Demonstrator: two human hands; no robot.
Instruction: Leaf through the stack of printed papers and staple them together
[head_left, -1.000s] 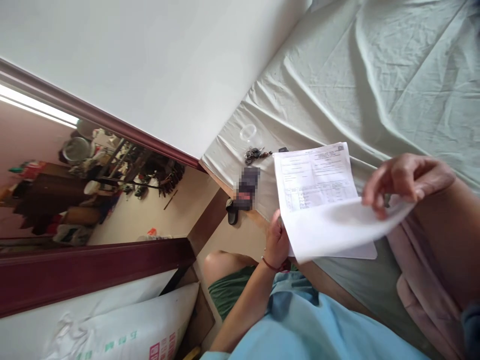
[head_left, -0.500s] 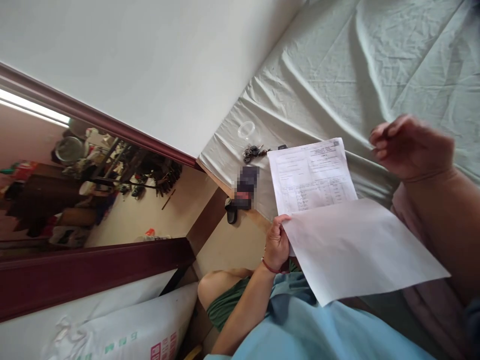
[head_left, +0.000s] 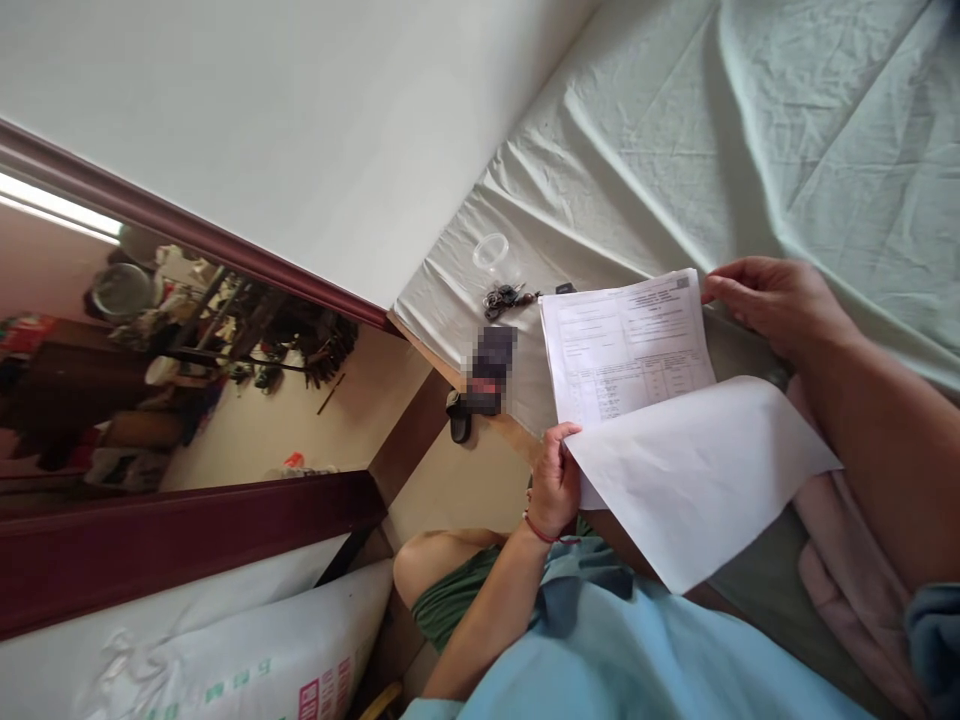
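A stack of printed sheets (head_left: 626,340) is held over my lap, with text and a table on the top page. A white sheet (head_left: 694,480) is folded down toward me over the lower part, its blank back showing. My left hand (head_left: 556,482) is closed on the stack's lower left edge, thumb on top. At the upper right corner of the pages is my right hand (head_left: 776,305), its thumb and fingers pinched together at the paper's edge. How much paper lies between those fingertips is hard to make out.
Keys (head_left: 504,300), a clear plastic cup (head_left: 495,258) and a blurred-out dark object (head_left: 491,370) lie on the pale bedsheet (head_left: 637,150). A black slipper (head_left: 459,420) is on the floor. White sacks (head_left: 247,640) stand lower left, beside a dark red frame (head_left: 187,540).
My right hand has come left and down to the corner of the printed pages. The turned sheet's right side has drooped and curled downward. My left hand keeps its grip.
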